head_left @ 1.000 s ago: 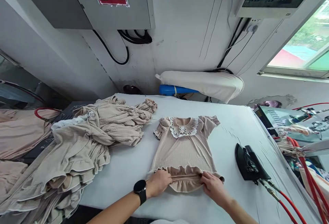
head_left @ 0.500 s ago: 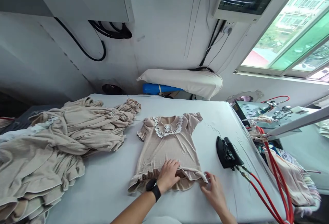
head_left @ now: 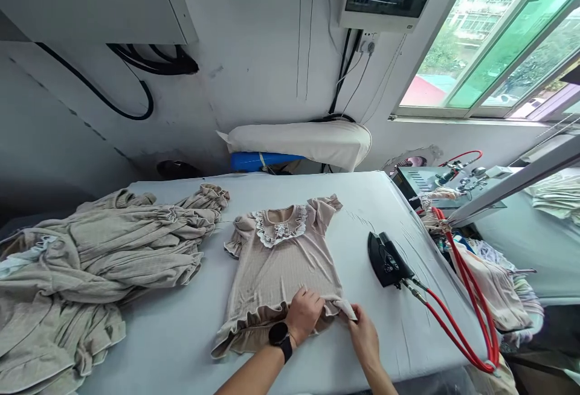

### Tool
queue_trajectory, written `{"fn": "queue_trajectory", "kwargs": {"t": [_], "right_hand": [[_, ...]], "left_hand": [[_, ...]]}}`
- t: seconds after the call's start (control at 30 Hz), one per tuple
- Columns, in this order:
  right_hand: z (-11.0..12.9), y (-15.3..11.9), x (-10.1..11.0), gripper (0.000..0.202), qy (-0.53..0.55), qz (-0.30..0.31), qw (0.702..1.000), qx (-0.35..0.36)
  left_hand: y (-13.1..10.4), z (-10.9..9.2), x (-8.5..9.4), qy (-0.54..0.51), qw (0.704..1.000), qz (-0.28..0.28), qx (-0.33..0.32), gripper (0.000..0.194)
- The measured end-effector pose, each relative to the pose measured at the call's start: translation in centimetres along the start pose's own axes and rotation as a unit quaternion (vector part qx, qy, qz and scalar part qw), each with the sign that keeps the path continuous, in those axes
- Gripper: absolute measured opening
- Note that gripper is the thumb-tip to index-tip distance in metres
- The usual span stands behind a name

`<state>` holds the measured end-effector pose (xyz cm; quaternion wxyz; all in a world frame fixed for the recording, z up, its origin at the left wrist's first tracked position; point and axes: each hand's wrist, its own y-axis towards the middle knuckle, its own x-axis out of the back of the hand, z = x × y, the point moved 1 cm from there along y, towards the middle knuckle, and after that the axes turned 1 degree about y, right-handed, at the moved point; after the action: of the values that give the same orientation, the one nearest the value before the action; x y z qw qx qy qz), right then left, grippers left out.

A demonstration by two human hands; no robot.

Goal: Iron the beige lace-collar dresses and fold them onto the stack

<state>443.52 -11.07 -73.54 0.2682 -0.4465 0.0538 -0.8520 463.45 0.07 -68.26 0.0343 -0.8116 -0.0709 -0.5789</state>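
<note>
Right across the lower part of the view is a big white-covered table (head_left: 172, 346), with a rumpled pile of beige clothes (head_left: 136, 250) heaped on its left side. Near the middle, a small beige dress (head_left: 281, 274) lies flat, lacy collar toward the wall, ruffled hem nearest the person. Red hoses (head_left: 489, 363) run to a black iron (head_left: 387, 262) off to its right. Left hand (head_left: 306, 314) is curled over the hem, can't tell if it's gripping; right hand (head_left: 364, 334) pinches the hem's right corner. Black watch (head_left: 280, 336) on the left wrist.
</note>
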Motion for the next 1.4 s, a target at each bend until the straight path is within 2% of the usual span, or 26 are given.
{"fn": "queue_trajectory", "kwargs": {"t": [0.07, 0.13, 0.2, 0.3, 0.4, 0.47, 0.6, 0.7, 0.83, 0.97, 1.07, 1.17, 1.27, 1.4], "right_hand": [[-1.0, 0.1, 0.6, 0.03, -0.012, 0.03, 0.999, -0.003], [-1.8, 0.2, 1.0, 0.027, -0.046, 0.032, 0.998, 0.021], [-1.9, 0.3, 1.0, 0.028, -0.073, -0.011, 0.995, 0.074], [-0.8, 0.6, 0.1, 0.037, -0.075, -0.068, 0.987, 0.127], [0.4, 0.9, -0.4, 0.028, -0.066, -0.059, 0.991, 0.103], [1.0, 1.2, -0.1, 0.028, -0.062, -0.041, 0.995, 0.072], [1.2, 1.2, 0.8, 0.033, -0.038, 0.009, 0.999, 0.018], [1.3, 1.0, 0.7, 0.035, -0.01, 0.04, 0.999, -0.005], [1.7, 0.7, -0.3, 0.035, -0.04, 0.02, 0.999, -0.013], [1.7, 0.4, -0.8, 0.037, -0.091, -0.018, 0.996, -0.011], [1.3, 0.1, -0.8, 0.031, -0.121, -0.043, 0.991, 0.037], [0.6, 0.1, -0.6, 0.033, -0.14, -0.086, 0.975, 0.151], [-0.1, 0.8, 0.0, 0.033, -0.171, -0.103, 0.943, 0.266], [-0.9, 1.8, 0.8, 0.015, -0.213, -0.077, 0.928, 0.297]], "left_hand": [[-0.1, 0.0, -0.4, -0.047, 0.999, -0.016, 0.022, 0.015], [-0.5, 0.1, -0.6, -0.106, 0.994, -0.014, 0.032, 0.011], [-0.8, 0.1, -0.8, -0.156, 0.986, 0.01, 0.05, 0.011], [-0.5, 0.3, -1.2, -0.189, 0.97, 0.041, 0.148, 0.015], [0.4, 0.5, -1.2, -0.191, 0.95, 0.057, 0.24, 0.021], [1.0, 0.6, -0.9, -0.195, 0.946, 0.07, 0.25, 0.023], [1.2, 0.5, -0.2, -0.212, 0.956, 0.098, 0.174, 0.02], [1.2, 0.2, -0.1, -0.17, 0.972, 0.096, 0.129, 0.015], [1.3, -0.3, -0.5, -0.088, 0.985, 0.091, 0.114, 0.01], [1.2, -1.0, -1.2, -0.024, 0.996, 0.087, 0.022, 0.016], [0.8, -1.4, -1.7, -0.023, 0.995, 0.097, -0.029, 0.026], [0.2, -1.5, -2.3, -0.025, 0.994, 0.097, -0.049, 0.029], [-0.2, -1.3, -2.7, -0.028, 0.993, 0.092, -0.067, 0.033], [-0.8, -0.8, -3.1, -0.03, 0.991, 0.091, -0.098, 0.036]]}}
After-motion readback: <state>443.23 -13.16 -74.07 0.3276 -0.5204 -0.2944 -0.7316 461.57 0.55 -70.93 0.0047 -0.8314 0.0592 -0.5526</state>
